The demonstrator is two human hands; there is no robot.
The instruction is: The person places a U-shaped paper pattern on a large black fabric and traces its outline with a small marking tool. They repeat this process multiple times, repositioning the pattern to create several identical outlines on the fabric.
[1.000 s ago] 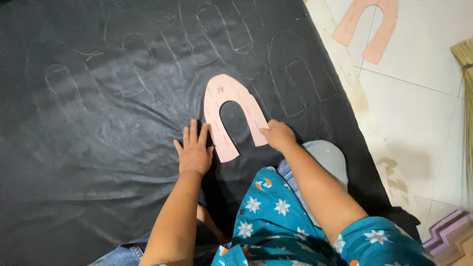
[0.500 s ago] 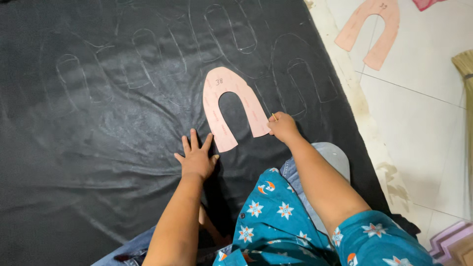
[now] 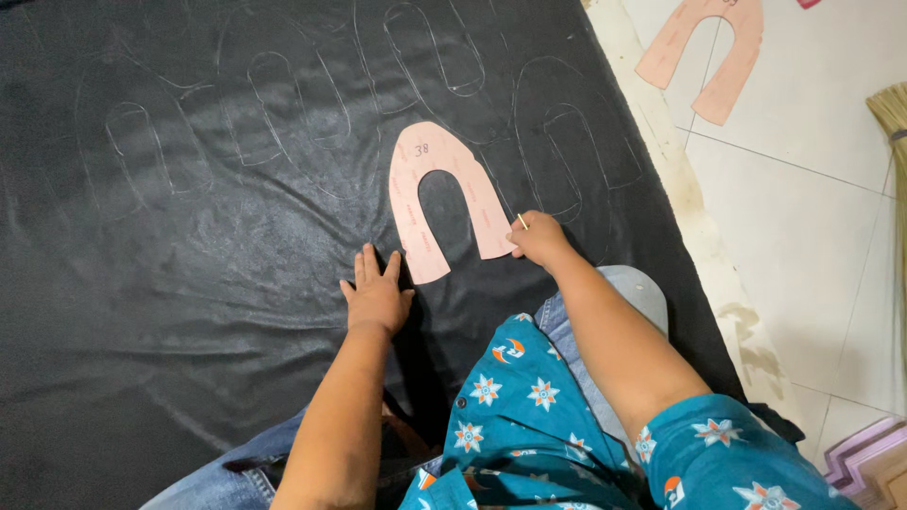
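Note:
A pink U-shaped card template lies flat on a large black sheet of leather-like material marked with several traced outlines. My left hand rests flat on the sheet, fingers apart, just beside the template's left leg. My right hand is closed on a thin yellowish marking stick, its tip at the outer edge of the template's right leg.
A second pink U-shaped template lies on the white tiled floor to the upper right. Broom bristles show at the right edge. My knees, in jeans and a blue patterned shirt, sit at the sheet's near edge.
My left hand has slid off the template's left leg, down onto the black sheet. My right hand stays at the right leg's end. The view has shifted slightly.

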